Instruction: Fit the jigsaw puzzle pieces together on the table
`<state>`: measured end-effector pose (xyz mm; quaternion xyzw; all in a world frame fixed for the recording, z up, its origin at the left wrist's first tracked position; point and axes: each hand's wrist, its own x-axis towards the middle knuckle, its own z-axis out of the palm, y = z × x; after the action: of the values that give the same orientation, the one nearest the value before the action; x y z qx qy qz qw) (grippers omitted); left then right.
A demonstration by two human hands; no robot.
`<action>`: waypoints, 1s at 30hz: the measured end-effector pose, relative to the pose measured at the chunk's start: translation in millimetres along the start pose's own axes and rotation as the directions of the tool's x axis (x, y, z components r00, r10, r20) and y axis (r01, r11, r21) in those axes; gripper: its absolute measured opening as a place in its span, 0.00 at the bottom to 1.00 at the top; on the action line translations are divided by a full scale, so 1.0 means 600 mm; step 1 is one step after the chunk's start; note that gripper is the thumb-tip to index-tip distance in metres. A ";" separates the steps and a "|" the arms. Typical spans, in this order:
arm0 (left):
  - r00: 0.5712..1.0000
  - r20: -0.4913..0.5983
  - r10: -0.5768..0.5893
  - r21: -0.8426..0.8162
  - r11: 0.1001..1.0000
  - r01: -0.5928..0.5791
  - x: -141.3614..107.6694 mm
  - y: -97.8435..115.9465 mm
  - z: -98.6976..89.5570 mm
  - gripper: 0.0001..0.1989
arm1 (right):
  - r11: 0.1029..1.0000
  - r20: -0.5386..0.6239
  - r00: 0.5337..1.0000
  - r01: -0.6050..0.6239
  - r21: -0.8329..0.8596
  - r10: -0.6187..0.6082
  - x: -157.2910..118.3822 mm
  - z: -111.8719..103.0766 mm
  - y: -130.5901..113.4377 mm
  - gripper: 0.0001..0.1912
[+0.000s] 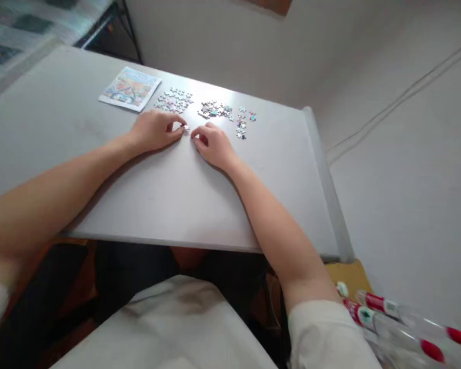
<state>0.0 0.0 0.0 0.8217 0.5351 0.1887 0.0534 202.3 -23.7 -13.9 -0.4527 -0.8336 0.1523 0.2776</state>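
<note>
Between thumb and forefinger, my left hand [159, 129] pinches a small jigsaw puzzle piece [186, 128] just above the table. My right hand [214, 144] is close by on the right, its thumb and fingertips pressed together; whatever they hold, if anything, is too small to make out. Beyond my left hand lies a spread of loose puzzle pieces [174, 100]. A denser pile of pieces [215, 109] sits behind my right hand, and a short column of pieces [241, 123] is to its right. The picture sheet [130, 88] lies flat at the back left.
The white table [169, 200] meets the wall [215, 46] at its far side. A raised grey strip [326, 179] runs along its right edge. Below on the right, several clear plastic bottles [399, 328] with red caps lie beside a yellowish surface [353, 274].
</note>
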 end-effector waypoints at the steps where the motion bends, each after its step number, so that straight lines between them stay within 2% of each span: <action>1: 1.000 -0.001 -0.002 0.000 1.000 0.002 0.000 0.001 0.000 0.19 | 1.000 0.000 1.000 0.001 0.000 -0.001 0.000 0.000 0.001 0.13; 30: 0.999 0.032 -0.036 0.021 0.999 0.036 -0.004 0.014 -0.008 0.20 | 1.000 -0.014 1.000 -0.004 0.029 0.004 -0.003 -0.004 -0.002 0.12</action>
<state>4.5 -6.0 6.5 0.8155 0.5507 0.1687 0.0570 203.9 -25.9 -12.2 -0.4512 -0.8285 0.1617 0.2896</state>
